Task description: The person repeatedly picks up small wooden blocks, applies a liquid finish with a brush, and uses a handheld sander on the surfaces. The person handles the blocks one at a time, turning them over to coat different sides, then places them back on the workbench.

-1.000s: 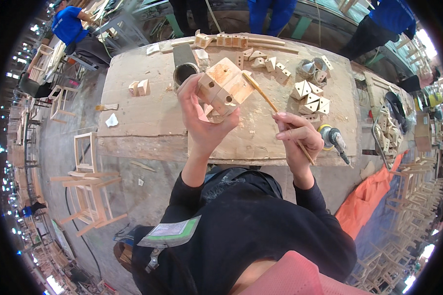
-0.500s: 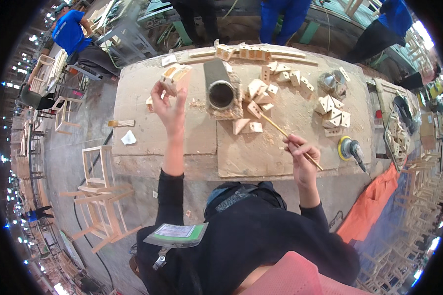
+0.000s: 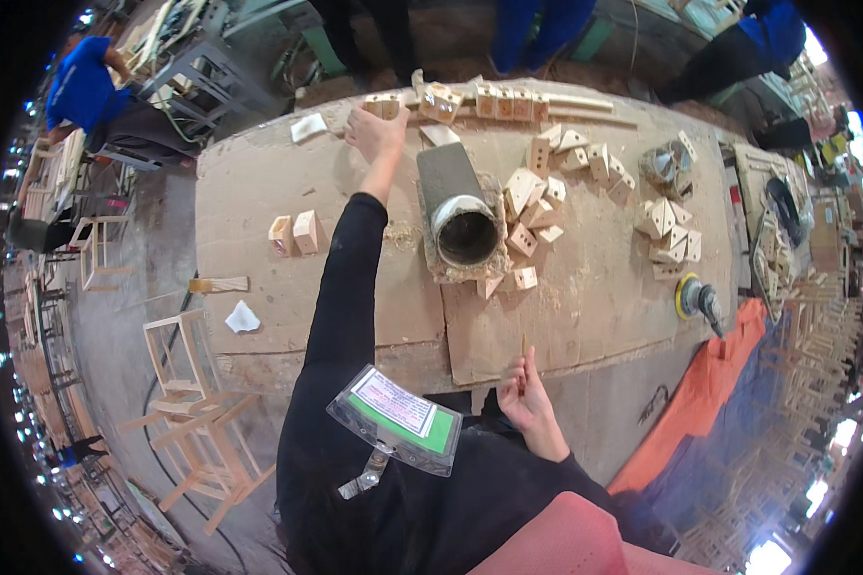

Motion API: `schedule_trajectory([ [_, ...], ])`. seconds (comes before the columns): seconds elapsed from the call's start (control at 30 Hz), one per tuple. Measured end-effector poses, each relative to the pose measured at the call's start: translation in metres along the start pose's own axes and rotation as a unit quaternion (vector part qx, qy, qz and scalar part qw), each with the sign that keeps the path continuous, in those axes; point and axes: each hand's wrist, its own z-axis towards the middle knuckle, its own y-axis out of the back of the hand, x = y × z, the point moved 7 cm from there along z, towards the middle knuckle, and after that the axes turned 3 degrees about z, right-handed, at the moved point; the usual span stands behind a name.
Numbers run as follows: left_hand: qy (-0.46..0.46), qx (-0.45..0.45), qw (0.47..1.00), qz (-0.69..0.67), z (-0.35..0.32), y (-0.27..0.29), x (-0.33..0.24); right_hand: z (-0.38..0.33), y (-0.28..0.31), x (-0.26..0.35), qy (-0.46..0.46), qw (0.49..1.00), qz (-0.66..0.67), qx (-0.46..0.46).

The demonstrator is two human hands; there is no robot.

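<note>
At the table's far edge my left hand point(image 3: 378, 136) is stretched out, its fingers closed round pale wooden blocks point(image 3: 384, 103) with drilled holes. Those blocks sit at the left end of a row of similar blocks point(image 3: 511, 103). My right hand point(image 3: 525, 397) is near the front edge, fingers pinched on a thin wooden stick point(image 3: 524, 347) seen nearly end-on, mostly hidden. Between the hands stands a grey box-like holder with a round, dark-mouthed tube point(image 3: 467, 233), wood crumbs around it. Two loose blocks point(image 3: 304, 232) stand on the left of the table.
Piles of angled drilled blocks point(image 3: 537, 201) lie right of the tube, with more blocks point(image 3: 668, 233) farther right. A round sander point(image 3: 698, 299) rests near the right front edge. Wooden chair frames point(image 3: 197, 412) stand at left. Other people work beyond the table.
My left hand has carried the blocks from the left middle of the table to the far row. My right hand has drawn back toward my body, with the stick's tip away from the block pile.
</note>
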Motion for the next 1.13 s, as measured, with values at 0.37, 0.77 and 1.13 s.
schedule_trajectory([
  [0.37,-0.111,0.378,0.799,-0.454,-0.031,0.063,-0.049,0.074,-0.024,-0.040,-0.085,0.996,0.034,0.020],
  [0.77,-0.069,0.419,0.826,-0.371,-0.075,0.119,-0.025,0.091,-0.020,-0.043,-0.079,0.995,-0.062,0.021],
  [1.13,0.058,0.180,0.771,-0.607,-0.154,0.283,0.067,-0.015,0.084,0.011,-0.317,0.911,-0.233,0.123],
])
